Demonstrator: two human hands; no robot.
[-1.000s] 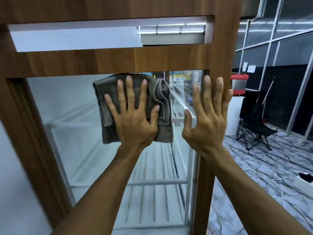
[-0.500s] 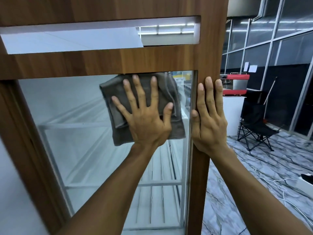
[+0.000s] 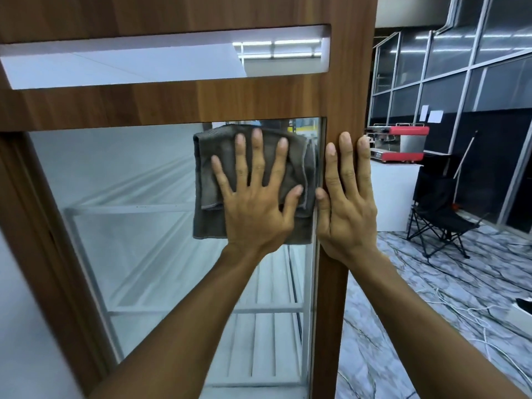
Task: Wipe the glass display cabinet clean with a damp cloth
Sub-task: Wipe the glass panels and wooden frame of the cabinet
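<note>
The grey cloth (image 3: 207,174) lies flat against the glass pane (image 3: 129,211) of the display cabinet, in the pane's upper right corner. It is folded into a rough rectangle whose long axis runs up and down. Its top edge sits just under the wooden crossrail (image 3: 172,105) and its right edge is just beside the wooden post (image 3: 349,82). A loose folded layer shows along its right side.

The left hand (image 3: 256,208) presses the cloth to the glass. Its palm is flat, its forearm reaches up from the lower left, and its fingers (image 3: 257,151) are straight, spread wide and pointing up. They hold nothing by curling. The cloth shows beyond the fingertips, to the left of the little finger and below the heel of the palm, so the hand covers its right-centre part.

The right hand (image 3: 345,208) lies flat on the post, apart from the cloth. Its fingers (image 3: 345,156) are straight, close together and pointing up, and the thumb rests at the seam where post meets glass.

White slatted shelves (image 3: 259,335) show through the pane. To the right, a red espresso machine (image 3: 397,142) stands on a white counter (image 3: 394,194), with a black folding chair (image 3: 440,214) beside it on the marbled floor (image 3: 403,283).
</note>
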